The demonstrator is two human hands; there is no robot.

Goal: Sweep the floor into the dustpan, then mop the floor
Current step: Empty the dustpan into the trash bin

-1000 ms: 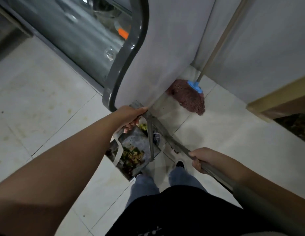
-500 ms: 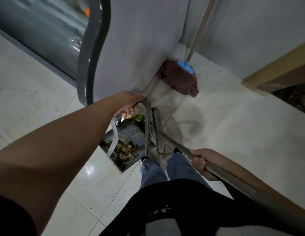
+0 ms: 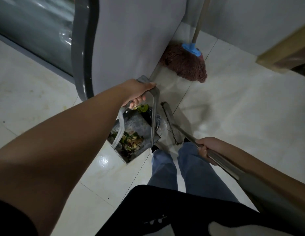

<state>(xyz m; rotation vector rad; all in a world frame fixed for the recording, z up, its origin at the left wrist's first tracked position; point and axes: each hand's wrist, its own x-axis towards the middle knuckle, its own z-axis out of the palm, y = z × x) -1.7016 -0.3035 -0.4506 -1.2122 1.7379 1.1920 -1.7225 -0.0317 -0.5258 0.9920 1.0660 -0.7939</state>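
A pale tiled floor point(image 3: 242, 116) fills the scene, w/ a grey cabinet point(image 3: 131, 45) as the landmark at top centre. Propped in the corner just right of the cabinet, a mop point(image 3: 184, 63) rests its brown head on the tiles, stick leaning on the wall, apparently parked until sweeping ends. Directly below the cabinet's near corner sits the metal dustpan point(image 3: 136, 132), mouth toward the person's feet and already carrying vegetable scraps point(image 3: 131, 142) (greens and peelings, mostly heaped at the open edge). The left hand point(image 3: 137, 92) grips the top of the dustpan's looped handle, fingers curled under the bar, prob. to keep it steady and tilted so the load stays in. Just right of the dustpan, below the cabinet, the broom point(image 3: 170, 123) has its brush head down beside the pan's side, handle slanting back to the right hand point(image 3: 205, 147), fingers wrapped tight round the shaft — a low grip suited to short strokes. Judged from this, sweeping looks nearly done; mopping not yet begun.
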